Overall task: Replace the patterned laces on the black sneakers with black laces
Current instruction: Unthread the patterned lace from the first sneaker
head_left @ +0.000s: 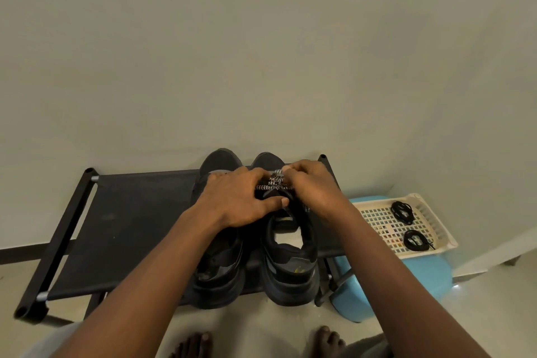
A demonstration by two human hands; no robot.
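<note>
The fingers (257, 177) of the left hand (238, 200) and of the right hand (315, 186) are curled in close and pinch the patterned lace (274, 182) over the tongue of the right black sneaker (290, 267). The left thumb lies flat below the lace, and both forearms reach forward and down. This shoe stands beside the left sneaker (218, 273) on the black bench (130, 227), and the coiled black laces (402, 212) lie in a cream basket (436, 225) to its right.

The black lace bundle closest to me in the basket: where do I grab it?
Pinch the black lace bundle across its coiled middle, coming straight down from above. It lies flat in the open-topped basket, whose raised rim blocks a sideways reach.
</note>
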